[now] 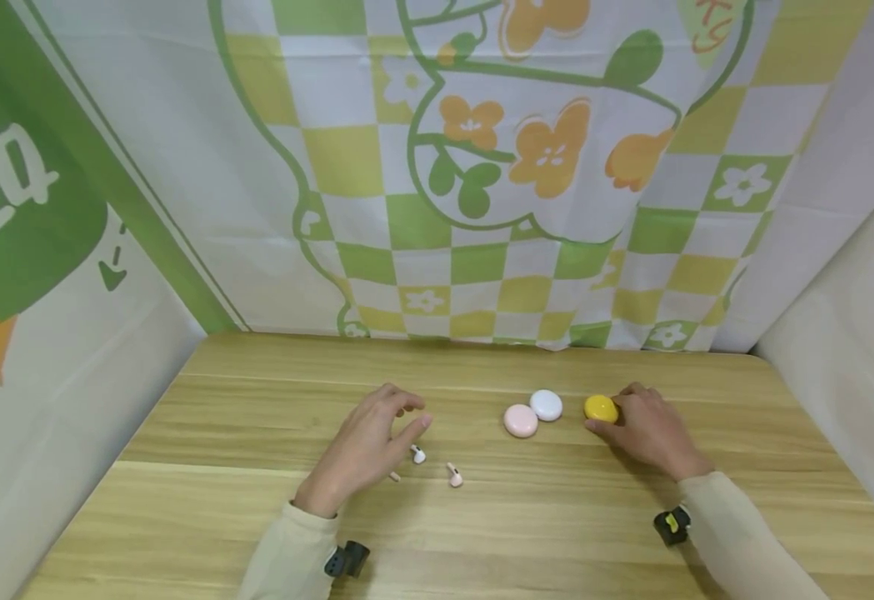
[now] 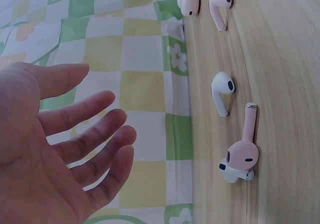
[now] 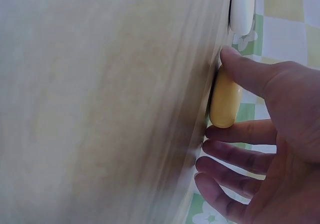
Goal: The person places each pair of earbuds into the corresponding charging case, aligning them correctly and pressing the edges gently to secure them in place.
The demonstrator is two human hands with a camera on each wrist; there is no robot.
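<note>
a right hand [image 1: 650, 429] pinches the yellow case [image 1: 601, 408] on the wooden table [image 1: 219, 467] beside pink [image 1: 521, 420] and white cases [image 1: 546, 405], while the slack, empty left hand [image 1: 367, 446] hovers over loose earbuds [image 1: 417, 454], which a careless brush could likely scatter.

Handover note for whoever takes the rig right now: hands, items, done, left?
Left hand: open, fingers spread, holding nothing, above the loose earbuds.
Right hand: thumb and fingers close around the yellow case, which sits on the wooden table.
Earbuds: white earbud, pink earbud, and a pink and white pair lying against each other, all loose on the table.
Pink case and white case sit side by side, closed, left of the yellow one.
Done: nothing visibly stowed.
Left: probably all earbuds still to go into cases.
</note>
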